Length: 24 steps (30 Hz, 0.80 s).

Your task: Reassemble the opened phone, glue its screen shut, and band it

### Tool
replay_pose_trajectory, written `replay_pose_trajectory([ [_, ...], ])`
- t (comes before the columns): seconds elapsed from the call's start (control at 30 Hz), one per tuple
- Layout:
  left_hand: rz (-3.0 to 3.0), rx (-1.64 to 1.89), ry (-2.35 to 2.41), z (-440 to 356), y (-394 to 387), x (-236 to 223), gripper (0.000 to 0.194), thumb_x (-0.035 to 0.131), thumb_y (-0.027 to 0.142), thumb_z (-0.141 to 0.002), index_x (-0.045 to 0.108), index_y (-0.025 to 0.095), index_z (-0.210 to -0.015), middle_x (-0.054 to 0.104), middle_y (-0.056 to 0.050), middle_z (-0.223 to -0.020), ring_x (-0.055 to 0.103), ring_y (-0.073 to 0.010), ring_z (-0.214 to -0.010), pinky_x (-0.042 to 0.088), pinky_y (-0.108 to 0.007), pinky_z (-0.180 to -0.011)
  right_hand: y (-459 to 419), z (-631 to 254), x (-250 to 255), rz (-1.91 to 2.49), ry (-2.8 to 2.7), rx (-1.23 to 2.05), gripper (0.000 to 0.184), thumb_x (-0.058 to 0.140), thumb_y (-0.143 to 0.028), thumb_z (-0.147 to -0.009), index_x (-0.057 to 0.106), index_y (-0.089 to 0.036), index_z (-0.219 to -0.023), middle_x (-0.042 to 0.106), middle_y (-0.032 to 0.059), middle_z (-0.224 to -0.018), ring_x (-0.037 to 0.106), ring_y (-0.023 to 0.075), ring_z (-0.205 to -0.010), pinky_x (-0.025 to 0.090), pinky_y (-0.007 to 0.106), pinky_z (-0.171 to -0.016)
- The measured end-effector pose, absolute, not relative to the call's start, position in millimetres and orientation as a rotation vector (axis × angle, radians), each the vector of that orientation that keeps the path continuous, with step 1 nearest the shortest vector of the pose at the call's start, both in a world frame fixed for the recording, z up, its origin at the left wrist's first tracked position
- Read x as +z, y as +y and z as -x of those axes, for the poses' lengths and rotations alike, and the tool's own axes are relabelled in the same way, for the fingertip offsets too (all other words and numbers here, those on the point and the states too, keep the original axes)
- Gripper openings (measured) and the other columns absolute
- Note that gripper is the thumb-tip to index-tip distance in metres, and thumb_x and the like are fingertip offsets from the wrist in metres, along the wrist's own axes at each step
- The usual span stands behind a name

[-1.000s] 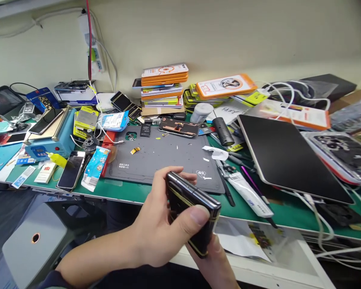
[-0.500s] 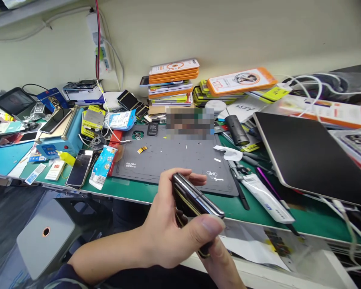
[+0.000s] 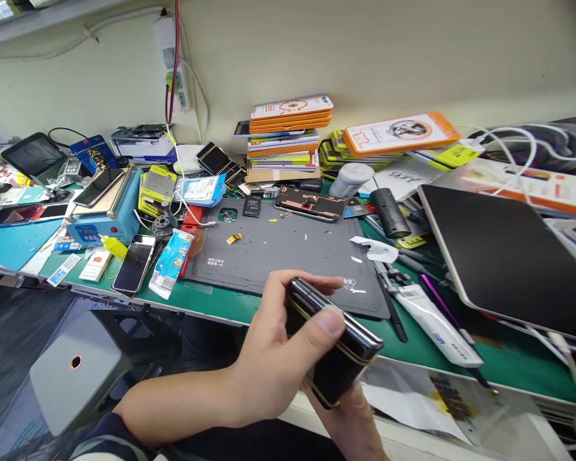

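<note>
A glossy black folding phone [image 3: 338, 371] with thin gold lines is held folded above the front edge of the bench, tilted down to the right. My left hand [image 3: 281, 349] wraps round it, thumb pressed on its black face near the shiny spine and fingers behind. From below, my right hand [image 3: 352, 416] grips the phone's lower end; most of its fingers are hidden behind the phone. Beyond the hands lies a dark grey work mat [image 3: 288, 256]. An opened phone body [image 3: 312, 202], a small black battery [image 3: 252, 206] and a yellow flex piece [image 3: 234, 238] rest on the mat.
A closed laptop-like black slab [image 3: 513, 256] covers the right side. A white glue tube [image 3: 436, 323] and slim tools lie beside the mat. Stacked orange boxes [image 3: 290, 121] stand behind. A blue heating device [image 3: 103, 224] and another phone [image 3: 134, 264] are left; a grey stool [image 3: 74, 371] stands below.
The left thumb has moved from the phone's end up onto its face. The phone has turned to show more of its black side, and the view has shifted slightly left.
</note>
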<state>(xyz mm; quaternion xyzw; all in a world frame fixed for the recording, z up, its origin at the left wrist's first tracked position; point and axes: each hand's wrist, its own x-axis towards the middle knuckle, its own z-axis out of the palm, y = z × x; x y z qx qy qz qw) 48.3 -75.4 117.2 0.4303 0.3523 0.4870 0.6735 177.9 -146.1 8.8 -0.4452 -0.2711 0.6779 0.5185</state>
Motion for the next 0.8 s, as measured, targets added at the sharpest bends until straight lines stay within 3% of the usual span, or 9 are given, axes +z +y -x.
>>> replay_pose_trajectory([
  [0.13, -0.831, 1.103, 0.79, -46, -68, 120, 0.043, 0.066, 0.064, -0.106, 0.069, 0.024, -0.122, 0.074, -0.009, -0.146, 0.065, -0.0323, -0.14, 0.052, -0.047, -0.117, -137, -173, 24, 0.939, -0.537, 1.722, 0.069, 0.074, -0.088, -0.083, 0.08, -0.028, -0.119, 0.079, 0.0113, -0.123, 0.07, 0.0322, -0.101, 0.058, 0.048, -0.094],
  [0.2, -0.816, 1.048, 0.753, -41, -62, 116, 0.054, 0.059, 0.072, -0.106, 0.072, 0.024, -0.126, 0.076, -0.009, -0.143, 0.066, -0.0336, -0.137, 0.054, -0.047, -0.116, -132, -171, 36, 0.837, -0.471, 1.808, 0.071, 0.068, -0.092, -0.083, 0.081, -0.029, -0.112, 0.079, 0.011, -0.11, 0.067, 0.0292, -0.088, 0.057, 0.044, -0.081],
  [0.3, -0.824, 0.847, 0.59, -33, -51, 102, 0.077, 0.056, 0.088, -0.098, 0.074, 0.025, -0.136, 0.079, -0.011, -0.133, 0.07, -0.0374, -0.134, 0.055, -0.05, -0.116, -130, -168, 56, 0.704, -0.368, 2.021, 0.089, 0.05, -0.102, -0.084, 0.08, -0.022, -0.109, 0.069, 0.0092, -0.085, 0.055, 0.0199, -0.064, 0.047, 0.036, -0.063],
  [0.43, -0.805, 0.619, 0.256, -30, -40, 75, 0.084, 0.075, 0.084, -0.088, 0.072, 0.02, -0.141, 0.069, -0.019, -0.153, 0.067, -0.0444, -0.142, 0.054, -0.055, -0.118, -135, -162, 64, 0.6, -0.242, 2.29, 0.094, 0.039, -0.108, -0.083, 0.075, -0.023, -0.102, 0.055, -0.0008, -0.069, 0.034, 0.0093, -0.043, 0.031, 0.027, -0.045],
  [0.5, -0.809, 0.637, 0.185, -31, -38, 63, 0.094, 0.086, 0.079, -0.081, 0.064, 0.021, -0.151, 0.068, -0.022, -0.151, 0.069, -0.0455, -0.14, 0.054, -0.058, -0.117, -139, -160, 59, 0.603, -0.225, 2.37, 0.095, 0.039, -0.11, -0.08, 0.075, -0.025, -0.104, 0.056, -0.0027, -0.067, 0.034, 0.0087, -0.038, 0.033, 0.026, -0.041],
  [0.6, -0.81, 0.707, 0.131, -32, -40, 51, 0.104, 0.092, 0.075, -0.077, 0.055, 0.023, -0.16, 0.076, -0.018, -0.13, 0.075, -0.0436, -0.129, 0.058, -0.055, -0.109, -142, -162, 51, 0.689, -0.282, 2.463, 0.111, 0.03, -0.116, -0.073, 0.077, -0.024, -0.112, 0.067, 0.0029, -0.071, 0.056, 0.0153, -0.042, 0.05, 0.031, -0.049],
  [0.67, -0.785, 0.762, 0.105, -31, -44, 47, 0.099, 0.094, 0.073, -0.076, 0.061, 0.023, -0.154, 0.075, -0.013, -0.116, 0.078, -0.0414, -0.123, 0.06, -0.05, -0.104, -143, -172, 47, 0.833, -0.405, 2.477, 0.118, 0.026, -0.116, -0.074, 0.08, -0.02, -0.118, 0.076, 0.0113, -0.081, 0.072, 0.0262, -0.055, 0.058, 0.04, -0.056],
  [0.73, -0.722, 0.814, 0.125, -28, -49, 46, 0.093, 0.095, 0.072, -0.075, 0.066, 0.024, -0.149, 0.07, -0.008, -0.108, 0.08, -0.0371, -0.114, 0.061, -0.046, -0.102, -142, -189, 46, 1.097, -0.611, 2.348, 0.102, 0.041, -0.107, -0.084, 0.082, -0.02, -0.119, 0.079, 0.0147, -0.087, 0.078, 0.0324, -0.071, 0.063, 0.044, -0.063],
  [0.8, -0.662, 0.841, 0.153, -24, -54, 45, 0.092, 0.096, 0.072, -0.074, 0.068, 0.023, -0.148, 0.066, -0.006, -0.108, 0.081, -0.0319, -0.104, 0.061, -0.044, -0.101, -137, -212, 47, 1.386, -0.831, 2.069, 0.066, 0.071, -0.085, -0.089, 0.083, -0.026, -0.115, 0.079, 0.0104, -0.086, 0.078, 0.0291, -0.08, 0.064, 0.038, -0.068],
])
